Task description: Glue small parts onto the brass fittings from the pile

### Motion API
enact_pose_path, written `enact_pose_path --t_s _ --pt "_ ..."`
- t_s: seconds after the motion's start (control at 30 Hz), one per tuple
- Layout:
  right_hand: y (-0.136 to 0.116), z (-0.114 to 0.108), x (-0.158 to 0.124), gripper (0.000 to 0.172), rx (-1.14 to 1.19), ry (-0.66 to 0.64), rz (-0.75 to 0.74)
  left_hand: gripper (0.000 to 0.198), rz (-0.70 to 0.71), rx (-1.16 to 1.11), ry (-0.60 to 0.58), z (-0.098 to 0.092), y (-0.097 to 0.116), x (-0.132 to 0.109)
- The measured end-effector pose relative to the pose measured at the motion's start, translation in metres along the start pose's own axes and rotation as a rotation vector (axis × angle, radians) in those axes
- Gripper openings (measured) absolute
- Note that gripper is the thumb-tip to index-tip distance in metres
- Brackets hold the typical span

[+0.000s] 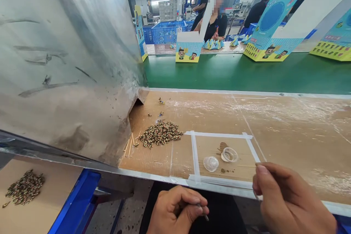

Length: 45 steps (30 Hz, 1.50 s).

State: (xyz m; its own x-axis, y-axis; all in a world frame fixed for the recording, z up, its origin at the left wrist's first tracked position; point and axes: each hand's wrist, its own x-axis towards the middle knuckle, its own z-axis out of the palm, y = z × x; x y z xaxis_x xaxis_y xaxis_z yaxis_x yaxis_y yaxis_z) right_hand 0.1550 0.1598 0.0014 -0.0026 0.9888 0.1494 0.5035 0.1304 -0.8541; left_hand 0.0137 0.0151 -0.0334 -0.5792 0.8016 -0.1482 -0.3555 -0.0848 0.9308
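Note:
My right hand (pixel 287 197) pinches a thin wooden stick (pixel 246 166) between thumb and fingers, its tip reaching over the white-taped square (pixel 222 135) on the brown cardboard work surface (pixel 285 117). Inside that square lie two clear plastic capsule halves (pixel 211 163) (pixel 229 154), apart from each other and from the stick. My left hand (pixel 177 210) is below the board's front edge, shut on a small thin dark tool (pixel 204 212). A heap of small patterned beads (pixel 160 133) lies left of the square, with loose wooden sticks (pixel 128 145) beside it.
A scratched metal sheet (pixel 63 65) slants up along the left. Another heap of beads (pixel 25 187) sits on a lower board at bottom left, beside a blue frame (pixel 79 201). Beyond lie a green conveyor belt (pixel 246 69), printed cartons (pixel 189 47), a co-worker (pixel 216 18) and blue crates (pixel 164 33).

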Motion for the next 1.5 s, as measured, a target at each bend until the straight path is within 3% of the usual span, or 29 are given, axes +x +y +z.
enact_pose_path --t_s 0.17,0.33,0.47,0.57,0.63,0.7,0.73,0.87,1.0,1.13,1.27,1.4,1.5 --pt "0.034 0.02 0.033 0.036 -0.108 -0.116 -0.141 0.025 0.027 0.118 0.104 -0.026 -0.011 -0.002" --pt "0.05 0.024 0.04 0.044 -0.141 -0.184 -0.11 0.031 -0.069 0.144 0.223 -0.046 -0.002 -0.004" --pt "0.048 0.017 0.021 0.066 -0.18 -0.099 -0.001 0.031 -0.077 0.159 0.27 -0.052 0.007 -0.003" --pt "0.031 0.026 -0.012 0.05 -0.069 -0.045 -0.076 0.037 -0.066 0.149 0.317 -0.056 0.01 -0.004" --pt "0.012 0.046 -0.031 0.029 0.03 -0.281 -0.354 0.039 -0.054 0.143 0.354 -0.06 0.014 -0.005" --pt "-0.008 0.076 -0.041 0.025 0.075 -0.597 -0.615 0.039 -0.032 0.175 0.397 -0.065 0.018 -0.008" --pt "-0.019 0.093 -0.043 0.024 0.065 -0.671 -0.665 0.039 -0.018 0.199 0.423 -0.067 0.021 -0.01" --pt "-0.057 0.157 -0.044 0.016 -0.087 -0.742 -0.665 0.042 0.049 0.254 0.546 -0.076 0.03 -0.019" --pt "-0.077 0.185 -0.05 0.01 -0.294 -0.735 -0.607 0.044 0.085 0.228 0.646 -0.084 0.033 -0.027" --pt "-0.073 0.181 -0.054 0.013 -0.339 -0.768 -0.611 0.043 0.093 0.194 0.66 -0.089 0.029 -0.029" --pt "-0.053 0.17 -0.052 0.023 -0.222 -0.783 -0.581 0.04 0.087 0.203 0.605 -0.087 0.019 -0.019" --pt "-0.032 0.148 -0.05 0.02 0.018 -0.826 -0.445 0.038 0.078 0.183 0.502 -0.075 0.011 -0.006" --pt "-0.017 0.119 -0.053 0.031 0.222 -0.916 -0.289 0.037 0.087 0.15 0.434 -0.061 0.011 0.0"
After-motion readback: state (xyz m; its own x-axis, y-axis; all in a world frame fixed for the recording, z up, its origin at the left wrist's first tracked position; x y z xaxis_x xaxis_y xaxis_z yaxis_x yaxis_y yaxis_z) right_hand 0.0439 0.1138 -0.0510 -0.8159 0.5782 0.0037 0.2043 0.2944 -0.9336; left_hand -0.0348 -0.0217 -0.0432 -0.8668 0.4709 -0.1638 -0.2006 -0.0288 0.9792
